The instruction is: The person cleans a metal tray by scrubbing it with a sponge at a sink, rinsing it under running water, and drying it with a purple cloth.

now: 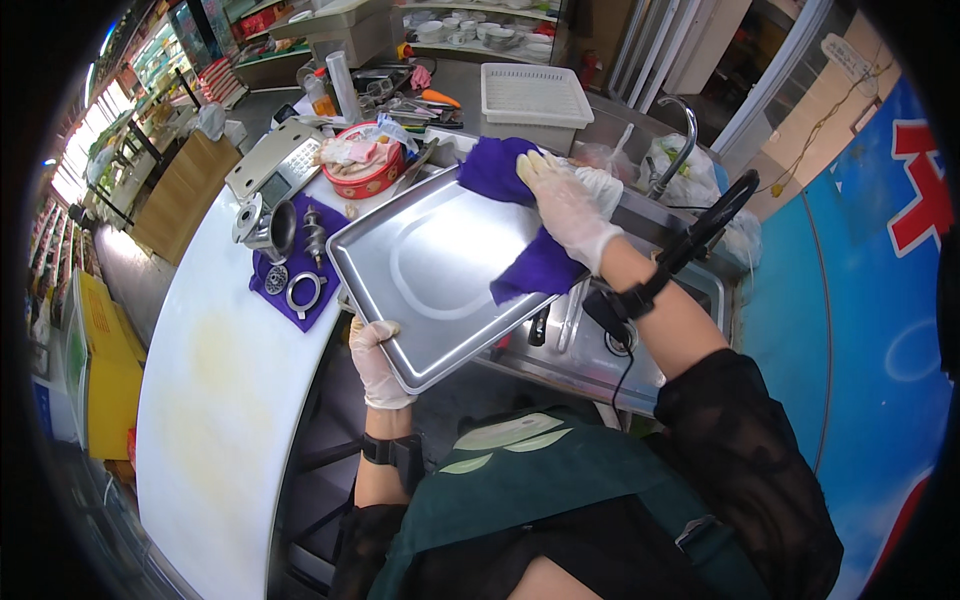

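My left hand [377, 364], in a clear glove, grips the near left corner of a rectangular stainless steel tray [442, 262]. The tray is held tilted over the edge of the sink. My right hand [566, 206], also gloved, presses a purple cloth [491, 169] onto the tray's far right part; another fold of the cloth hangs below the palm. Left of the tray, metal meat grinder parts lie on a second purple cloth [306, 321]: the grinder body [270, 234], the screw auger [314, 236], a perforated plate [276, 280] and a ring nut [304, 292].
A white counter [217, 375] runs along the left. Beyond the tray are a scale [277, 161], a red tin [367, 180] holding cloths and a white plastic basket [536, 94]. The sink [600, 360] with its curved faucet [686, 135] lies to the right, near plastic bags [667, 157].
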